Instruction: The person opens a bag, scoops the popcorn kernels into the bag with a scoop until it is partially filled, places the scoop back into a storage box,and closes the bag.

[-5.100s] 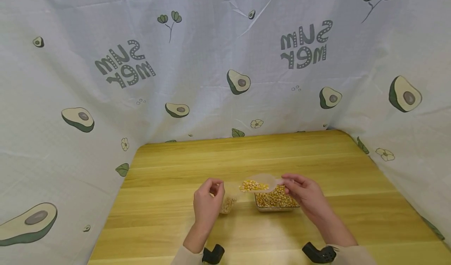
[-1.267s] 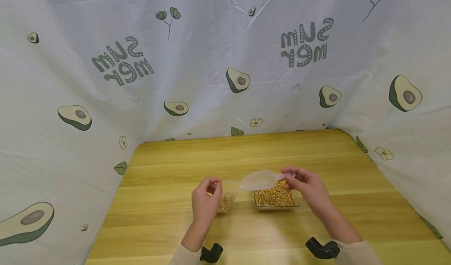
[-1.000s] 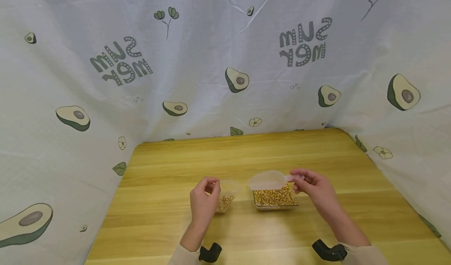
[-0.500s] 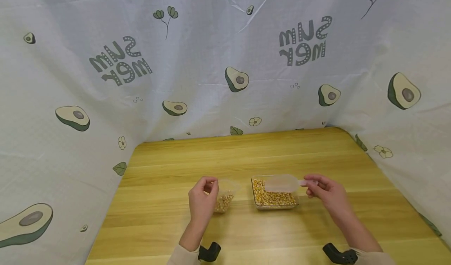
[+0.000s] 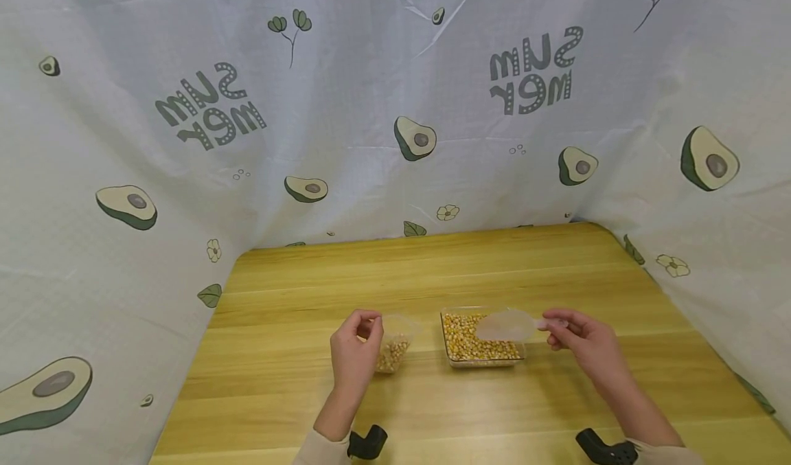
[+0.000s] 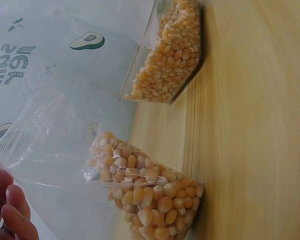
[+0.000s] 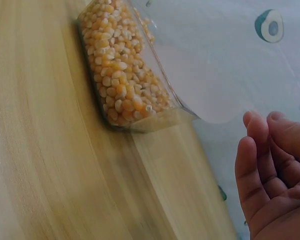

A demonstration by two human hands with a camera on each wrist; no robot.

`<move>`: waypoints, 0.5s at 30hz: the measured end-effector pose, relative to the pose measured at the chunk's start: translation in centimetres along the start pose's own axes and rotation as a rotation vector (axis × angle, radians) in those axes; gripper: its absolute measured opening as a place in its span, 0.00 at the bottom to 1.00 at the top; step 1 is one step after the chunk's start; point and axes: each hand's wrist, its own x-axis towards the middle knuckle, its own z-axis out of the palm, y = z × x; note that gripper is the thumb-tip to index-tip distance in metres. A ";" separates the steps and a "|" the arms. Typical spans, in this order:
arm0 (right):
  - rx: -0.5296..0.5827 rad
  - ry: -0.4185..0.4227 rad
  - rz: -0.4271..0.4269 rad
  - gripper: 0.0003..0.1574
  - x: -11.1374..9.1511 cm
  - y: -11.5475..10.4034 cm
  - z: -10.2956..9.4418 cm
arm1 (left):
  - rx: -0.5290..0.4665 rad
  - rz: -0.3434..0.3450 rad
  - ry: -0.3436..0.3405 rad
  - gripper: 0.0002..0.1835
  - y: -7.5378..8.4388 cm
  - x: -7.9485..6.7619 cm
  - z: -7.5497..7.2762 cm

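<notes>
My left hand (image 5: 356, 350) pinches the upper edge of a clear plastic bag (image 6: 55, 165), which stands on the table partly filled with corn kernels (image 6: 160, 205). In the head view the bag's mouth gapes to the right of the fingers. My right hand (image 5: 587, 345) pinches the handle of a translucent white scoop (image 5: 508, 325) between thumb and fingers. The scoop's bowl hangs over the right part of a clear rectangular container (image 5: 488, 363) heaped with corn kernels (image 7: 120, 80). No kernels show in the bowl, though its inside is partly hidden.
The wooden table (image 5: 296, 286) carries the bag on the left and the container to its right, a small gap between them. A white curtain (image 5: 358, 108) printed with avocados surrounds the table at the back and both sides.
Earlier the scoop held kernels near the bag's mouth; it then tipped there and lost them. My right hand has since carried it right and down over the container. The left hand stays nearly still.
</notes>
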 end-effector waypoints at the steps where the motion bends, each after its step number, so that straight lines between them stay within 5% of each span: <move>1: -0.014 0.002 0.006 0.15 0.0 0.0 0.0 | 0.000 -0.003 0.000 0.02 0.0 0.0 0.0; 15: -0.103 -0.006 0.061 0.24 0.1 -0.5 1.4 | 0.001 -0.022 -0.001 0.03 -0.2 -0.1 0.0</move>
